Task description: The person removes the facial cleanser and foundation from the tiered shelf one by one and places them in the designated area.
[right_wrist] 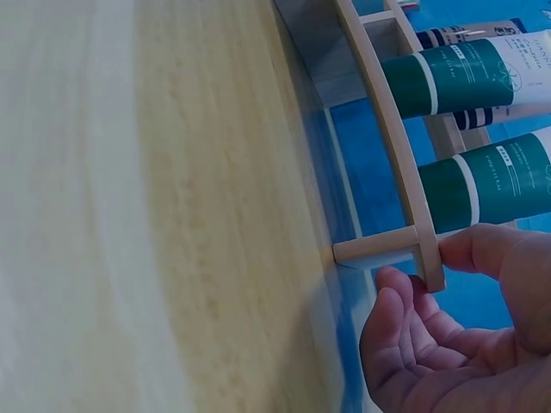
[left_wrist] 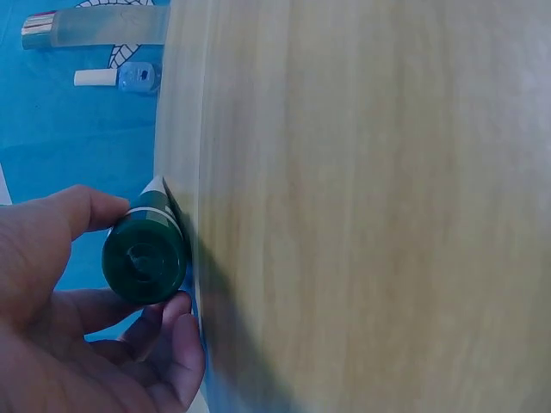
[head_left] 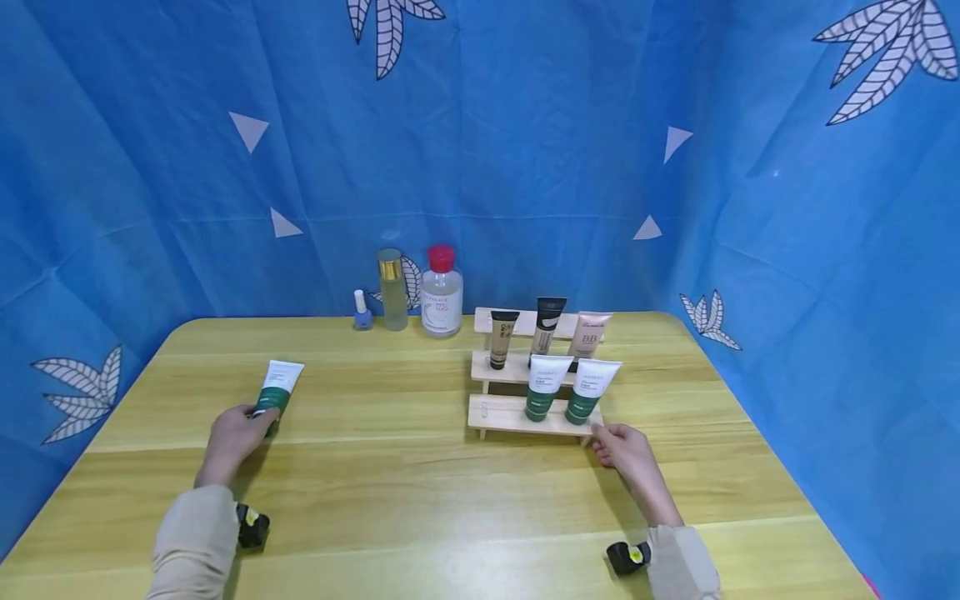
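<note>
My left hand point(head_left: 236, 440) grips a green-and-white squeeze tube point(head_left: 281, 379) by its green cap end at the left of the table. In the left wrist view, thumb and fingers close around the green cap point(left_wrist: 144, 265), whose flat end faces the camera. On the right, my right hand point(head_left: 628, 452) pinches the front right corner of a three-step wooden display rack point(head_left: 495, 410). Its thumb lies on top of the lowest shelf, with curled fingers below, as the right wrist view shows. Two matching green-and-white tubes point(head_left: 547, 375) stand cap down on that shelf.
Higher on the rack stand a small gold tube point(head_left: 502, 339), a black-topped tube point(head_left: 548, 323) and a pink BB tube point(head_left: 588, 333). Left of it, along the back edge, are a red-capped bottle point(head_left: 442, 296), a gold-capped bottle point(head_left: 392, 292) and blue nail polish point(head_left: 363, 317).
</note>
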Demonstrator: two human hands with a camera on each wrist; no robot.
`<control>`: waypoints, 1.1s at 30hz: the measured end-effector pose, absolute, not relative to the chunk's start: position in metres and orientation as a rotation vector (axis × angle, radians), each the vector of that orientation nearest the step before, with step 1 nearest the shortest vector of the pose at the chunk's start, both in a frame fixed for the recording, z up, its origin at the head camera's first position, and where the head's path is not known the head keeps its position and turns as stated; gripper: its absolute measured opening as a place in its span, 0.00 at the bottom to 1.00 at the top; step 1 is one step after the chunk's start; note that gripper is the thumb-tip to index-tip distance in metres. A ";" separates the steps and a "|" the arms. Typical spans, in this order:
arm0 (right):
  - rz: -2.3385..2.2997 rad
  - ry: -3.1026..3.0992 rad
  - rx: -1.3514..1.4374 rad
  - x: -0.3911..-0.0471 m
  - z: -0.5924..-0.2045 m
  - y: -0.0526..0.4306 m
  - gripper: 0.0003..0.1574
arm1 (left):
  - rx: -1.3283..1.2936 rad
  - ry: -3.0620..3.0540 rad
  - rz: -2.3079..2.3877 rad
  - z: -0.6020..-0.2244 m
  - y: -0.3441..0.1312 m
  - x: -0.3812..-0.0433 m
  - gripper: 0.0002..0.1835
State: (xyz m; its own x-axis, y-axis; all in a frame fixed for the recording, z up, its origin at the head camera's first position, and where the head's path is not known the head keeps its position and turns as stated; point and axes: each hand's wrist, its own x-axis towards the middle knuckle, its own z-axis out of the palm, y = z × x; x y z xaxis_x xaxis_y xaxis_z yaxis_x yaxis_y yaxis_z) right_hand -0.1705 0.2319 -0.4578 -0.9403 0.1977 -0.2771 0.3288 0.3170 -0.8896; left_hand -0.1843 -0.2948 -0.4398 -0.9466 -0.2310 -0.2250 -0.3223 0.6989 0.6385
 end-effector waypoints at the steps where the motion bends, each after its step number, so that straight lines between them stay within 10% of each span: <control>1: -1.696 2.457 0.489 -0.170 -0.457 0.232 0.22 | -0.455 2.770 1.082 -0.440 -0.295 -0.184 0.38; 33: -1.620 2.512 0.477 -0.169 -0.452 0.231 0.24 | -0.525 3.057 1.309 -0.422 -0.242 -0.186 0.28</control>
State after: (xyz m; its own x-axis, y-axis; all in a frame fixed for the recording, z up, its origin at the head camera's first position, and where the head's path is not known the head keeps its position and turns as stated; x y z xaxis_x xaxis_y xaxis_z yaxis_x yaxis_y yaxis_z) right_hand -0.1686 0.2315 -0.4519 -0.9439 0.1997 -0.2629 0.3218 0.3794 -0.8674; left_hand -0.1862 -0.2419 -0.4219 -0.9267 -0.3666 0.0827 -0.1930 0.6532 0.7322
